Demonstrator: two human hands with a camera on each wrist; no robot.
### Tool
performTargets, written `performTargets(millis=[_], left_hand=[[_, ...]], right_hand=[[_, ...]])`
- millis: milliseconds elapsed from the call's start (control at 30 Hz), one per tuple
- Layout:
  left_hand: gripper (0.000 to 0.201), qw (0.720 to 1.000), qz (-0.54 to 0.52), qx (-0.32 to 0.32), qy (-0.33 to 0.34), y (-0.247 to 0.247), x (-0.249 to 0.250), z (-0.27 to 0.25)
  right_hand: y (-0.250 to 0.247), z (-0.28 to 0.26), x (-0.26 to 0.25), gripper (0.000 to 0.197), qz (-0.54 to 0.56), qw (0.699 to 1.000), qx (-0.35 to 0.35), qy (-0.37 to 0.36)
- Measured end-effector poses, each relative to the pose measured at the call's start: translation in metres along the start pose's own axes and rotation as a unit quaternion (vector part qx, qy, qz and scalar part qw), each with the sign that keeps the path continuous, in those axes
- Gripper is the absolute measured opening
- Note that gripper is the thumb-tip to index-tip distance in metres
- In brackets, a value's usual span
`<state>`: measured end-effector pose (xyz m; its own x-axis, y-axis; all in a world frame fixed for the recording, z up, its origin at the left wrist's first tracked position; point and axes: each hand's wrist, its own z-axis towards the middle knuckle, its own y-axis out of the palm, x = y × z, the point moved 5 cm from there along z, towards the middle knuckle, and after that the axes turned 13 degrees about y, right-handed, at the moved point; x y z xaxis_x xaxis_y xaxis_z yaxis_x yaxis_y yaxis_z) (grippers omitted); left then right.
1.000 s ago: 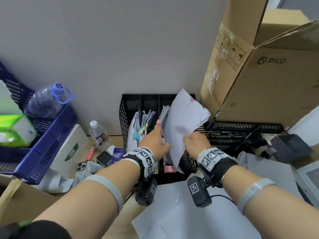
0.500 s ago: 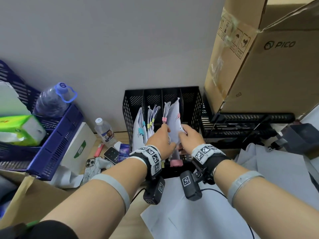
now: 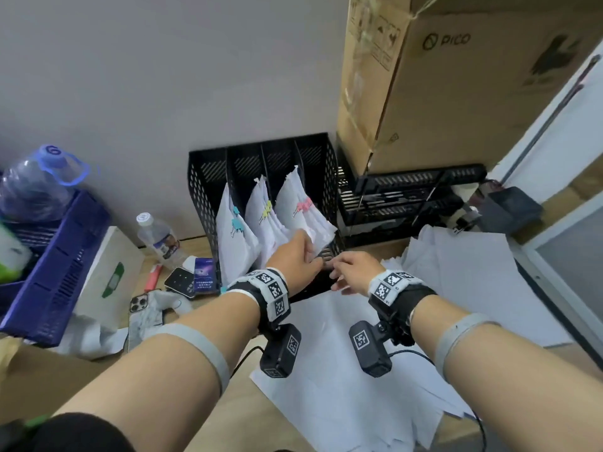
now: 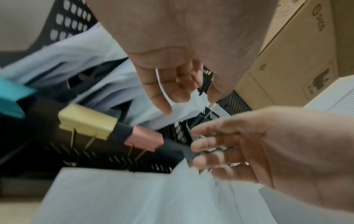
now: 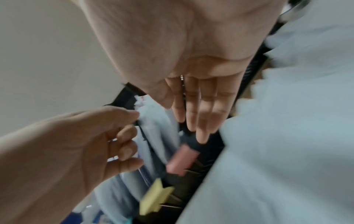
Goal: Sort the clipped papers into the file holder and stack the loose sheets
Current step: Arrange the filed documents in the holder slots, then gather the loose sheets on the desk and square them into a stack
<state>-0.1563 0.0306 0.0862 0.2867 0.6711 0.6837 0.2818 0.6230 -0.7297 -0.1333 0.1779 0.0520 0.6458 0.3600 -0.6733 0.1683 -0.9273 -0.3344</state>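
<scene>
The left hand (image 3: 298, 256) reached to the front edge of the pink-clipped bundle (image 3: 301, 216), its fingers loosely curled against the lower corner of the sheets; whether it pinched them or merely touched them could not be told. The right hand (image 3: 354, 272) hovered just beside it at the front lip of the file holder (image 3: 202, 190), fingers straight and relaxed, gripping nothing.

The bundle stood in the third slot of the black mesh holder, with the yellow-clipped bundle (image 3: 264, 212) and the blue-clipped bundle (image 3: 233, 230) in the slots to its left. The rightmost slot looked bare. Loose sheets (image 3: 342, 370) lay spread on the worktop below the wrists, and more paper (image 3: 463, 265) lay heaped to the right.

The filing step appeared finished or nearly so. The next move likely called for drawing both hands away and gathering the scattered sheets, squaring their edges into a single stack.
</scene>
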Motion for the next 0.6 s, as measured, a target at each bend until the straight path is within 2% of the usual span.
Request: performTargets(millis=[33, 133, 300, 467, 600], left_hand=[[0.016, 1.000, -0.005, -0.029, 0.005, 0.013, 0.003, -0.002], [0.022, 0.993, -0.012, -0.117, 0.003, 0.063, 0.006, -0.008], [0.009, 0.971, -0.029, -0.238, -0.010, 0.146, 0.014, -0.026], [0.008, 0.961, -0.024, -0.276, -0.018, 0.194, 0.037, -0.024], [0.031, 0.962, 0.001, -0.271, -0.037, 0.219, 0.048, -0.002]], right_hand=[[-0.006, -0.006, 0.018, 0.020, -0.007, 1.000, -0.002, 0.025], [-0.026, -0.023, 0.078, 0.017, -0.018, 0.995, -0.002, 0.094], [-0.070, -0.060, 0.177, 0.018, -0.009, 0.981, 0.054, 0.188], [-0.123, -0.074, 0.244, 0.021, -0.008, 0.966, 0.108, 0.233], [-0.170, -0.057, 0.271, 0.030, -0.090, 0.957, 0.156, 0.229]])
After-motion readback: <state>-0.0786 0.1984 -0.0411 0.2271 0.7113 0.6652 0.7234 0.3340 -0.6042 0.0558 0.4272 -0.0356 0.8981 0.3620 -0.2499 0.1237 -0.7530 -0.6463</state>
